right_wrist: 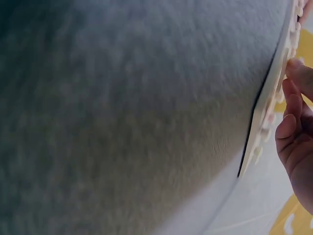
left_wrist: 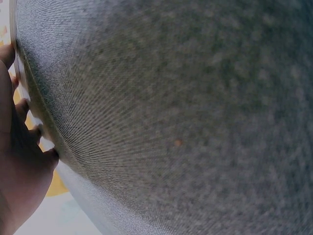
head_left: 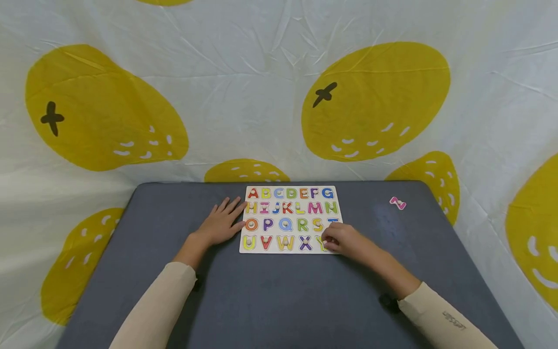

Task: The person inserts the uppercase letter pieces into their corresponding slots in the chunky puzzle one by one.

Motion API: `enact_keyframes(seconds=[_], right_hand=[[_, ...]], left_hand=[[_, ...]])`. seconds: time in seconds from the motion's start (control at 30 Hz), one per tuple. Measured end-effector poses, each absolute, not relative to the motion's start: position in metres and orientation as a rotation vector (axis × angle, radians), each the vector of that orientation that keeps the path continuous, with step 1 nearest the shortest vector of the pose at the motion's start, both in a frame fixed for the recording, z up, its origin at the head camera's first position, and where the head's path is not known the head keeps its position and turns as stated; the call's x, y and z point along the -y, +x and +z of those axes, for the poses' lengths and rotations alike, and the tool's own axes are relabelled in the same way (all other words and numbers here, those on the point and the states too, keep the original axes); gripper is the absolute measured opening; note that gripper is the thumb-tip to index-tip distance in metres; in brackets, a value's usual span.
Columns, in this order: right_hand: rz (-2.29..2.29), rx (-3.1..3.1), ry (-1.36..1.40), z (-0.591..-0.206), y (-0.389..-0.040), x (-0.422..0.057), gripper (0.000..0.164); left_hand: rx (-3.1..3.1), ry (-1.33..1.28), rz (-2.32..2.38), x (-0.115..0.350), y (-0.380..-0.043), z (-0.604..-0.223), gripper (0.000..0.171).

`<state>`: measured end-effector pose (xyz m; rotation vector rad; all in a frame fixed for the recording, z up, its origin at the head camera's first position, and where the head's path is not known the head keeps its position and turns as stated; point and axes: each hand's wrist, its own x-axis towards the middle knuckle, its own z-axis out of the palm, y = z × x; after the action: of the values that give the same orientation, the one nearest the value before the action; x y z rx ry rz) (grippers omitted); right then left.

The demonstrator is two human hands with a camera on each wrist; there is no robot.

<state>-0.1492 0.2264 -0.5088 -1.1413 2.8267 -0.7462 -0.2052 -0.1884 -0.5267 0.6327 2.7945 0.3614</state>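
Observation:
A white alphabet puzzle board [head_left: 273, 233] lies on the table, filled with colourful knobbed letters. My right hand [head_left: 346, 241] is over its lower right corner, fingers curled in, and pinches the yellow letter Y piece [head_left: 320, 244], which it partly covers. In the right wrist view, the thumb and fingers of that hand [right_wrist: 298, 122] meet at the board's face; the knob is hidden. My left hand [head_left: 219, 224] lies with fingers spread, fingertips touching the board's left edge. A pink Z-shaped piece [head_left: 397, 203] lies apart on the table, right of the board.
The dark grey table [head_left: 261, 300] reaches back to a white cloth [head_left: 244, 111] printed with big yellow fruit shapes. The board sits close to the table's back edge. Both forearms come in from the front corners, with dark bands at the wrists.

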Motion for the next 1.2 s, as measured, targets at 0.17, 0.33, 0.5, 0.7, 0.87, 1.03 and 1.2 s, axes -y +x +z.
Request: enact_keyframes(seconds=[0.17,0.33,0.5,0.7,0.87,1.03,1.2], right_hand=[[-0.695,-2.84,-1.118,-0.509,-0.149,-0.222,0.008],[-0.664,-2.858,-1.113,-0.508,-0.151,-0.218,0.008],[-0.669,-2.848,-1.085,-0.507,-0.151,-0.217,0.009],[-0.753,-2.811,-1.035,-0.506,-0.152,-0.225,0.017],[-0.834,-2.92,-0.944,-0.506,-0.158,-0.254,0.018],[-0.808,-3.082,-0.8,-0.505,-0.175,-0.296,0.02],[-0.768,-3.167,-0.628,-0.506,-0.186,-0.343,0.018]], left_hand=[[-2.797,0.641,0.366,0.186,-0.206,-0.527,0.07],[-2.796,0.617,0.352,0.185,-0.209,-0.527,0.071],[-2.807,0.638,0.381,0.185,-0.209,-0.526,0.071],[-2.809,0.613,0.352,0.191,-0.203,-0.527,0.071],[-2.8,0.629,0.392,0.189,-0.202,-0.526,0.071],[-2.805,0.615,0.386,0.188,-0.202,-0.526,0.071],[-2.798,0.601,0.37,0.187,-0.203,-0.526,0.071]])
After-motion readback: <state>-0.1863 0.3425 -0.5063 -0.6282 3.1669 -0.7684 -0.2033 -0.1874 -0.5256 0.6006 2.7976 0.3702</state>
